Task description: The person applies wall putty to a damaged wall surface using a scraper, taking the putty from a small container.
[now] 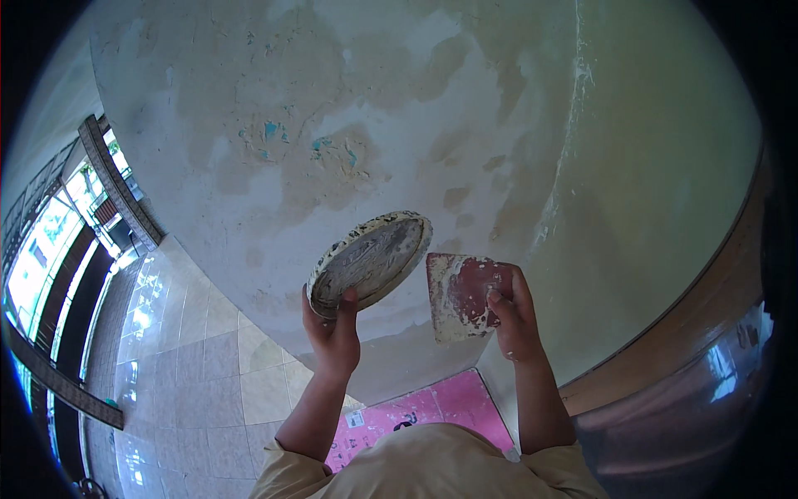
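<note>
1. While the left hand (334, 339) grips one round pan (370, 259) by its lower left end, thumb inside the rim and fingers around the outside, the right hand (517, 320) pinches one square scraper (467, 291) by its right edge, thumb flat on the face.
2. Both hands, two in all, are closed on what they hold; the pan lies above the left hand, tilted, and the scraper lies left of the right hand.
3. Between the two hands, the pan's right end sits just beside the scraper's upper left corner.
4. Pale paste coats the pan's inside and smears the scraper's reddish face; the pan's rim is crusted.
5. Behind them rises one pale wall (249, 75) with darker patches and blue flecks; one greenish wall (665, 166) stands to its right.
6. Below, one pink sheet (453, 407) lies near the wall's foot.
7. Farther left spreads a tiled floor (199, 366).
</note>
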`<action>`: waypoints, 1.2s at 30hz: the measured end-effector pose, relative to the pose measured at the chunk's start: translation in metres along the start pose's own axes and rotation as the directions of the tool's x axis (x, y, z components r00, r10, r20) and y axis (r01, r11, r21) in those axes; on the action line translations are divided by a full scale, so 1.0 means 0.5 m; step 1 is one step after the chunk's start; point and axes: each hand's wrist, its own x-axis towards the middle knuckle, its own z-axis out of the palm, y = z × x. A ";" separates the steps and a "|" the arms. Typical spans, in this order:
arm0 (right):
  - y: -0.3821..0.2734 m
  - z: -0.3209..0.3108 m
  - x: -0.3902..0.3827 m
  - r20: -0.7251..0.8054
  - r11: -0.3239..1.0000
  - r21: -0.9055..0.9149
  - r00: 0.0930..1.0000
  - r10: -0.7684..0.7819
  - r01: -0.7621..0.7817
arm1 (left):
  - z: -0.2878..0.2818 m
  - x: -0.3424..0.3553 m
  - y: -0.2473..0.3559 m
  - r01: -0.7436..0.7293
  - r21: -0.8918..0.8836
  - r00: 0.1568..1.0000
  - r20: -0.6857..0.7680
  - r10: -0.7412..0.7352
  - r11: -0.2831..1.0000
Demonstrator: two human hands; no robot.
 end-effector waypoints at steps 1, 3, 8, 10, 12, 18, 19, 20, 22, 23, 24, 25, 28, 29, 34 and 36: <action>-0.002 0.000 0.003 -0.011 1.000 0.008 1.000 0.004 -0.004 | 0.006 0.000 -0.001 0.014 -0.020 1.000 -0.013 -0.014 1.000; 0.002 -0.011 0.007 0.030 1.000 0.010 0.999 0.019 -0.020 | 0.010 0.000 -0.013 0.037 -0.054 0.999 -0.009 -0.037 0.998; 0.004 -0.015 0.022 0.098 1.000 -0.009 0.995 0.029 -0.028 | 0.043 0.000 -0.014 0.085 -0.206 0.992 -0.078 -0.103 0.975; -0.002 -0.030 0.026 0.141 0.995 -0.091 0.989 0.048 -0.036 | 0.041 0.001 -0.020 0.062 -0.155 0.997 -0.041 -0.069 0.986; -0.017 -0.041 0.035 0.150 0.990 -0.136 0.989 -0.020 0.040 | 0.049 0.007 -0.012 0.073 -0.153 0.994 -0.072 -0.085 0.985; -0.067 -0.081 0.057 0.097 0.983 -0.084 0.983 -0.156 0.164 | 0.076 -0.008 -0.008 0.245 -0.294 0.963 -0.034 -0.266 0.924; -0.072 -0.081 0.060 0.092 0.985 -0.072 0.984 -0.151 0.158 | 0.081 -0.014 -0.012 0.295 -0.345 0.945 -0.031 -0.325 0.891; -0.074 -0.081 0.062 0.088 0.987 -0.060 0.985 -0.146 0.151 | 0.086 -0.019 -0.015 0.292 -0.347 0.945 -0.040 -0.325 0.891; -0.072 -0.077 0.064 0.102 0.987 -0.067 0.985 -0.142 0.149 | 0.096 -0.029 -0.022 0.325 -0.370 0.923 -0.077 -0.377 0.870; -0.071 -0.074 0.065 0.108 0.986 -0.074 0.984 -0.141 0.149 | 0.099 -0.031 -0.027 0.322 -0.372 0.923 -0.083 -0.376 0.871; -0.069 -0.071 0.065 0.114 0.986 -0.075 0.984 -0.140 0.149 | 0.102 -0.034 -0.032 0.286 -0.365 0.934 -0.100 -0.343 0.886; -0.066 -0.069 0.066 0.110 0.985 -0.093 0.984 -0.138 0.148 | 0.104 -0.035 -0.036 0.250 -0.357 0.944 -0.115 -0.308 0.900; -0.053 -0.068 0.067 0.099 0.980 -0.132 0.985 -0.138 0.151 | 0.106 -0.042 -0.044 0.201 -0.238 0.957 -0.160 -0.243 0.950; -0.049 -0.069 0.067 0.086 0.977 -0.151 0.986 -0.141 0.152 | 0.109 -0.043 -0.044 0.200 -0.239 0.957 -0.162 -0.242 0.950; -0.075 -0.066 0.048 0.110 0.879 -0.412 0.971 -0.212 0.239 | 0.118 -0.049 -0.032 0.027 0.104 0.990 -0.142 -0.012 0.994; -0.079 -0.063 0.044 0.134 0.827 -0.501 0.967 -0.217 0.255 | 0.118 -0.049 -0.034 -0.006 0.157 0.992 -0.122 0.025 0.988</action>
